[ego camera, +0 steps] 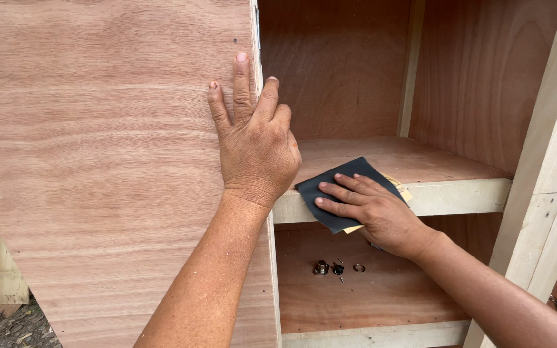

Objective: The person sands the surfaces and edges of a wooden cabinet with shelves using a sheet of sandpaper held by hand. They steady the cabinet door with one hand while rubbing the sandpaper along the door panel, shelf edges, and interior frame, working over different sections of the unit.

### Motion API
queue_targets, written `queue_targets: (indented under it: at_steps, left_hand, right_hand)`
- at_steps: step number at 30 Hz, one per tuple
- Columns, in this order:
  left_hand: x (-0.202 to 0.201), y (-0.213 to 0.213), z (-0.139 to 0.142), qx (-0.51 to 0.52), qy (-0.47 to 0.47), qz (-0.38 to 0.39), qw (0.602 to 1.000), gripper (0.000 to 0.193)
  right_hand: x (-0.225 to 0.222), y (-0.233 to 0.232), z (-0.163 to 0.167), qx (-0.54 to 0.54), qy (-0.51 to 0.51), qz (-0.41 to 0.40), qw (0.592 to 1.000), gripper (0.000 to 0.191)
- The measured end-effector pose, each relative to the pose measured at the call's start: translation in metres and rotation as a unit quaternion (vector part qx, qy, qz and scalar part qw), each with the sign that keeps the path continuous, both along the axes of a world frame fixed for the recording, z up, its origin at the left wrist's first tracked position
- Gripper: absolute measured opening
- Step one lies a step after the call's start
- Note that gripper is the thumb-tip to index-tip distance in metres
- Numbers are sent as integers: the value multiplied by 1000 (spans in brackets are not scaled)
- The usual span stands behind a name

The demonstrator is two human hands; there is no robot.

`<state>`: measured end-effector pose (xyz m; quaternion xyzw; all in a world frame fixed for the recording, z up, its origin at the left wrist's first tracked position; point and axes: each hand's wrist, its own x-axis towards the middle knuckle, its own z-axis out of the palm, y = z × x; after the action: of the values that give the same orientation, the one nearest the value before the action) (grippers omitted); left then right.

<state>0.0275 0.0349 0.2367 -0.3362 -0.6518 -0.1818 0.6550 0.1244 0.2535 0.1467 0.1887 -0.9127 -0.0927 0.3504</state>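
My left hand (256,145) lies flat with fingers spread against the right edge of a plywood cabinet door (104,161). My right hand (375,209) presses a dark sheet of sandpaper (343,180) with a tan backing against the pale front edge of the cabinet's middle shelf (452,196). The sandpaper folds over that edge, and my fingers rest flat on top of it.
The open cabinet has plywood walls and a pale wooden frame post (549,174) on the right. On the lower shelf (356,303) lie small metal hardware pieces (336,267): a fitting, a screw and a ring. Wood scraps and dirt show at the bottom left (1,309).
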Motion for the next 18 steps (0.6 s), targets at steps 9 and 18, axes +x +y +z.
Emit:
queue_targets:
  at_steps: [9,18]
  left_hand:
    - [-1,6,-1,8,12,45,999,18]
    - [0,11,2,7,-1,62,998,19]
  right_hand:
    - [-36,-8,-34,169,58,-6,984,63]
    - [-5,77,-29,251,36,51,966,62]
